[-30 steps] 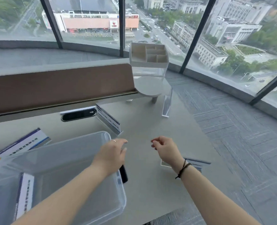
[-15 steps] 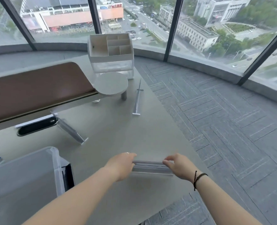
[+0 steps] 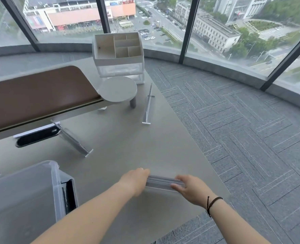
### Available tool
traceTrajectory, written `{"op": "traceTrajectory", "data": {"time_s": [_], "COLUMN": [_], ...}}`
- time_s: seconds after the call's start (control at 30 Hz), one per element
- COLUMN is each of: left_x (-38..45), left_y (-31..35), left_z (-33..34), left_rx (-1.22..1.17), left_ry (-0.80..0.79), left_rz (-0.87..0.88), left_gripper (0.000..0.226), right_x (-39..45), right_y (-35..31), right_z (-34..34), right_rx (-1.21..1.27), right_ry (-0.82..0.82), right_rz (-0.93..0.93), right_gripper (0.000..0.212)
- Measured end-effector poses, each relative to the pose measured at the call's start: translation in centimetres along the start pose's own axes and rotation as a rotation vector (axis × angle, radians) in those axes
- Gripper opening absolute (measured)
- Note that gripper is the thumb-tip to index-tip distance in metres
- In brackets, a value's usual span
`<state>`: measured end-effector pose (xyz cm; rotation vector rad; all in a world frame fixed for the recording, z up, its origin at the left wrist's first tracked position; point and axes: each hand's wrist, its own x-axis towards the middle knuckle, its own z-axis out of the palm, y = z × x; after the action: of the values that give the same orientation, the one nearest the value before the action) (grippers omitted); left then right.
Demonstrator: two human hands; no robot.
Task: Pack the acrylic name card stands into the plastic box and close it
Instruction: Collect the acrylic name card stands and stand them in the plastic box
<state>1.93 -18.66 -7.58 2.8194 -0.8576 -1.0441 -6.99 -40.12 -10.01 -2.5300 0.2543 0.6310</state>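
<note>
Head view: both hands' fingers (image 3: 178, 186) grip one acrylic stand (image 3: 164, 181); two stands (image 3: 147, 104) remain on the tabletop (image 3: 128, 147), plastic box (image 3: 22, 194) open.

I see a grey counter (image 3: 124, 138) that carries a white desk organizer (image 3: 118, 50) with open compartments on top and clear drawers below. Just in front of it stands a small round white stand (image 3: 118, 89). A brown padded panel (image 3: 34, 95) runs along the left, with a black cable slot (image 3: 37, 136) near it. Grey carpet tiles (image 3: 242, 129) cover the floor, and large windows (image 3: 216, 23) show streets and buildings below.
</note>
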Motion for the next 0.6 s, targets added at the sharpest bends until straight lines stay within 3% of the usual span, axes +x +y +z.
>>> {"op": "traceTrajectory", "data": {"time_s": [0.13,0.37,0.6], "left_x": [-0.3,-2.3,-6.6], "left_y": [0.0,-1.3,-8.7], "left_z": [0.3,-1.2,-5.7], "left_rx": [-0.041,-0.160,-0.131], "left_ry": [-0.007,0.085,0.220], "left_rz": [-0.016,0.002,0.021], "left_gripper": [0.024,0.018,0.020], "right_x": [0.2,-0.1,-0.7], "right_y": [-0.2,-2.7,-12.2], "right_z": [1.0,0.2,-4.4], "right_rx": [-0.074,-0.100,-0.256], "right_ry": [0.102,0.191,0.173], "right_rz": [0.030,-0.003,-0.125], "right_gripper": [0.023,0.022,0.029]}}
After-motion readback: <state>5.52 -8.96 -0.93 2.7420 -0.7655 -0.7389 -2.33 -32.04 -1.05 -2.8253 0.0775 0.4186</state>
